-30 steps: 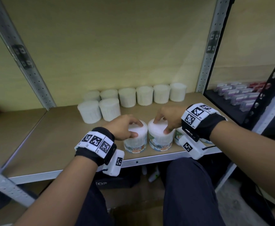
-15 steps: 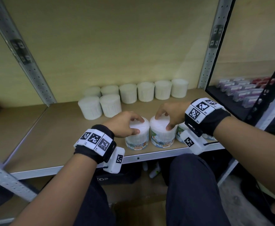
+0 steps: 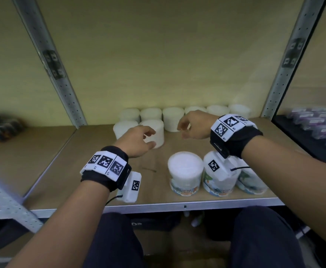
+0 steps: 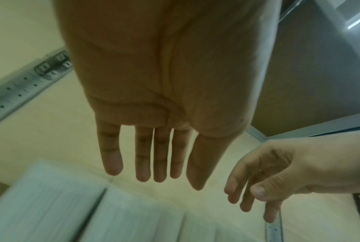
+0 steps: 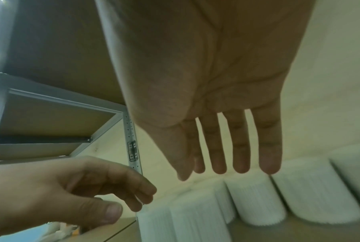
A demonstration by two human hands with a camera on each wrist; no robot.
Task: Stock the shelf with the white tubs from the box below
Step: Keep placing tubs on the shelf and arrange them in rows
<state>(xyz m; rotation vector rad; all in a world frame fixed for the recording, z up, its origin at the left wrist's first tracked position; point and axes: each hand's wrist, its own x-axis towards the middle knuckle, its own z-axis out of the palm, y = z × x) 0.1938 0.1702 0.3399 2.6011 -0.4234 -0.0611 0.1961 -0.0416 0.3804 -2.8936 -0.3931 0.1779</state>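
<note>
Both hands hover empty, fingers loosely spread: left hand (image 3: 137, 141) and right hand (image 3: 194, 125) above mid-shelf (image 3: 65, 171). Labelled white tubs (image 3: 185, 174) stand at the shelf's front edge, nearer than both hands.

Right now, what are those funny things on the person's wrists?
Each bare forearm wears a black wristband topped with white square blocks printed with black-and-white checker codes. A white boxy camera hangs under each wrist, also carrying a code, with a thin black cable coming out. There are no sleeves, gloves or rings showing.
</note>
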